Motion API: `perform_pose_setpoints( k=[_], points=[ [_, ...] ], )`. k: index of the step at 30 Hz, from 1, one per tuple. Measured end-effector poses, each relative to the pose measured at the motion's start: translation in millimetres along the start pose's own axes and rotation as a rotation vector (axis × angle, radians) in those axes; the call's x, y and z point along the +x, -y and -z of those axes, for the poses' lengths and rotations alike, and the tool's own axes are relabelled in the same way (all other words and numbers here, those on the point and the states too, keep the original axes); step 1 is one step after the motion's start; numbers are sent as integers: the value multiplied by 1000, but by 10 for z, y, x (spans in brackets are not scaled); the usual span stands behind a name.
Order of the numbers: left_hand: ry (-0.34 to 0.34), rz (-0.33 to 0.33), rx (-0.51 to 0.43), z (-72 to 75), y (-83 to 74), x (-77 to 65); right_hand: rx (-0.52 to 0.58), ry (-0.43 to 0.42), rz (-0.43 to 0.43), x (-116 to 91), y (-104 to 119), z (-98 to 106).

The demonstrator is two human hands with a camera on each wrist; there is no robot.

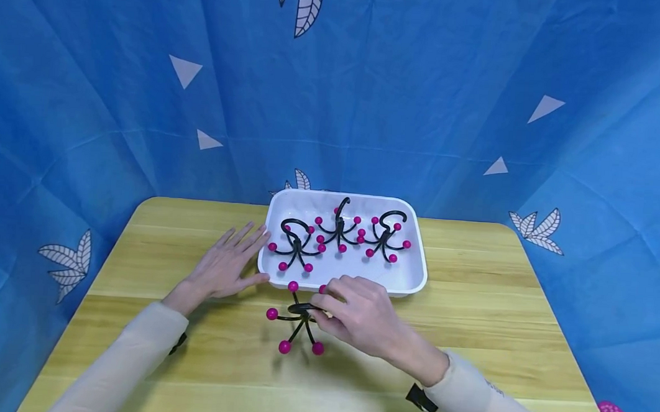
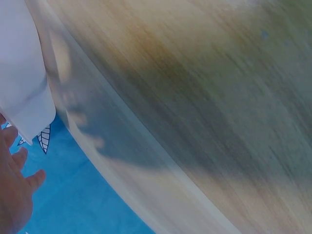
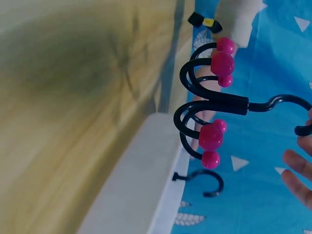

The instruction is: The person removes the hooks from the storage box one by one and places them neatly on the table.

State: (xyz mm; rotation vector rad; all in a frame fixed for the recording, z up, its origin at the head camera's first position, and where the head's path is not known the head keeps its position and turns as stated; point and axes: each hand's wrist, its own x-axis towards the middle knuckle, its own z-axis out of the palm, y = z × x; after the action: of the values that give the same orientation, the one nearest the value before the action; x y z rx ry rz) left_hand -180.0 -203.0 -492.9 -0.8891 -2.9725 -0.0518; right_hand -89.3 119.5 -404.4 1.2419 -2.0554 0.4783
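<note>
Between thumb and fingers my right hand [image 1: 364,310] pinches the hook of a black multi-arm hanger [image 3: 224,105] tipped with pink balls. It hangs in front of the tray, off the table, and the right wrist view shows its curved arms whole. My left hand [image 1: 223,262] lies with spread fingers at the left side of a white tray [image 1: 354,282], its fingertips by the rim. Inside the tray stand three similar hangers, a left one [image 1: 297,246], a middle one [image 1: 339,228] and a right one [image 1: 384,239], hooks upward.
The tray rests on a light wooden table [image 1: 481,313], near its back edge. Behind and beside the table hangs a blue cloth [image 1: 369,108] with leaf and triangle prints. Dark straps show near both wrists, such as the right strap [image 1: 422,399].
</note>
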Motion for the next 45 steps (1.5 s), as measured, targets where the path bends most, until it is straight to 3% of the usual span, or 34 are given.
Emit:
perform_pose_setpoints(
  k=[18, 45],
  points=[
    [38, 12, 0, 24, -16, 5, 3, -13, 34, -28, 266, -367],
    [32, 15, 8, 5, -7, 16, -19, 14, 20, -4, 404, -741]
  ],
)
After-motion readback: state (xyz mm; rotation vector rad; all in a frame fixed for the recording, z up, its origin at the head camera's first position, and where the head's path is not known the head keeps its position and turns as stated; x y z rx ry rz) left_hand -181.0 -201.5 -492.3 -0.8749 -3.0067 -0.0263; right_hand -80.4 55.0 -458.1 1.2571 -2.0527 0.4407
